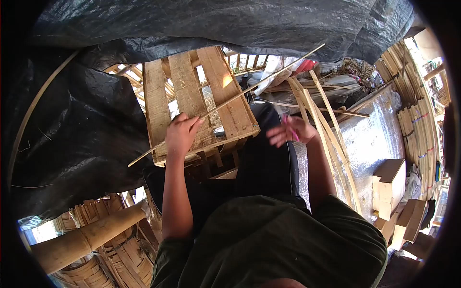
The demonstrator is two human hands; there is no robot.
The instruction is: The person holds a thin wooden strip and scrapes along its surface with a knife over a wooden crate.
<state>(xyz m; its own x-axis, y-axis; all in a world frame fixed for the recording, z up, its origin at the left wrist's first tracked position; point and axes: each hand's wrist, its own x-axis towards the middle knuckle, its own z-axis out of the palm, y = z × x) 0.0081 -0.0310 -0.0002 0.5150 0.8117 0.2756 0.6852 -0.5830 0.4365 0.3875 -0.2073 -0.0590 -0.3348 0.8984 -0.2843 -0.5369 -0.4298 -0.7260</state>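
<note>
Left hand [181, 135] with fingers closed on thin strip [261, 85], strip running diagonally above slatted wooden crate [186, 86], right hand [294, 131] blurred beside crate, pink item [291, 128] at its fingers, cannot tell whether gripped, pale long slats [331, 129] farther right

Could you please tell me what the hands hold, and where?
Left hand: thin strip, between its middle and lower-left end. Right hand: apparently something pink, too blurred to place.
</note>
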